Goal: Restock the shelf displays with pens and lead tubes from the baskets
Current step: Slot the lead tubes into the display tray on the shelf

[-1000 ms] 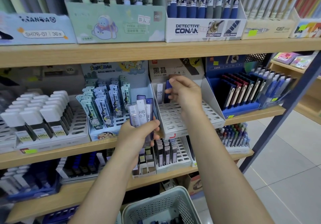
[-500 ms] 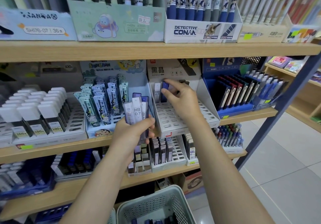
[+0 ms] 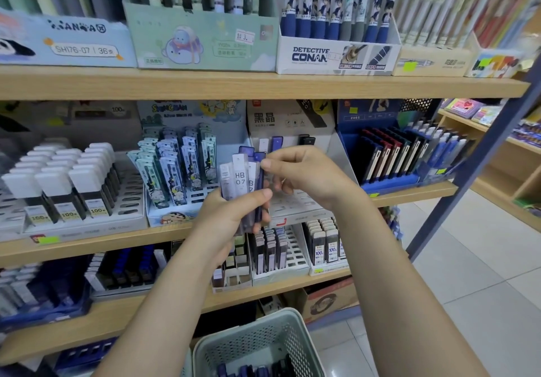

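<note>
Head view: left hand [image 3: 234, 215] grips a fan of lead tubes [image 3: 241, 183]; right hand [image 3: 307, 177] pinches 1 blue-capped tube [image 3: 259, 158].

At frame centre, the left hand [image 3: 234, 215] gripped a bundle of lead tubes [image 3: 241, 183]; the right hand [image 3: 304, 177] pinched one tube's top before stocked shelves [image 3: 263, 84].

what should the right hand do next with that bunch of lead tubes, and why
Probably draw one tube free and carry it up to the white slotted tray. The right hand has its fingertips at the top of a blue tube in the bunch of lead tubes that the left hand grips, and the tray behind holds only a few tubes in its back row, with most slots bare.
</note>
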Demonstrator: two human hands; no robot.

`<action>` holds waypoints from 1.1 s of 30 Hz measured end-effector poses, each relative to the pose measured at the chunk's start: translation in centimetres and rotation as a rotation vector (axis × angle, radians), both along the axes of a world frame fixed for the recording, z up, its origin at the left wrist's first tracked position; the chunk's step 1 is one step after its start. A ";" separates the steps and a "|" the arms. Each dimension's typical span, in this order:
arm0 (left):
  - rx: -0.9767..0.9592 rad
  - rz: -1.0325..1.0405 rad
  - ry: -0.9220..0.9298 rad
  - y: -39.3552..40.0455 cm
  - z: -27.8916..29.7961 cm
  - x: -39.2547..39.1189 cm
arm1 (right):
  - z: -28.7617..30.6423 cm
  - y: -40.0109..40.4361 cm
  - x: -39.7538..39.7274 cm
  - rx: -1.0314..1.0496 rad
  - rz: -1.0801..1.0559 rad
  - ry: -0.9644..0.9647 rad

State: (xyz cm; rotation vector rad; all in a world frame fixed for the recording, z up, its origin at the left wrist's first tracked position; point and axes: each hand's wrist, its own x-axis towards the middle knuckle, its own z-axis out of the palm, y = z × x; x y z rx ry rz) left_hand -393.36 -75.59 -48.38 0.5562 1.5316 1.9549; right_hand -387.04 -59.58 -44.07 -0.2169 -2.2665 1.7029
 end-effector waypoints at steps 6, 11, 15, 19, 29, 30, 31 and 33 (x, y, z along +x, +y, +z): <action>-0.023 0.065 -0.004 0.1 -0.4 0.5 | -0.1 0.1 0.3 -0.297 -0.058 0.073; -0.078 0.201 -0.010 0.5 -1.3 0.6 | -0.3 -0.2 0.0 -0.490 0.006 0.132; -0.099 0.214 -0.009 0.8 -1.5 0.6 | -0.5 -0.2 -0.3 -0.471 0.015 0.135; -0.110 0.194 -0.007 0.8 -1.6 0.4 | -0.1 1.2 0.2 -0.463 -0.136 0.234; -0.059 0.153 -0.075 1.0 -1.6 0.3 | -2.4 2.8 -1.1 -0.307 -0.323 0.232; -0.057 0.149 -0.075 0.9 -1.5 0.3 | -2.5 2.9 -1.2 -0.305 -0.309 0.223; -0.056 0.144 -0.074 0.9 -1.5 0.3 | -2.5 3.0 -1.3 -0.308 -0.290 0.218; -0.056 0.129 -0.068 0.9 -1.6 0.3 | -2.5 3.1 -1.4 -0.308 -0.261 0.214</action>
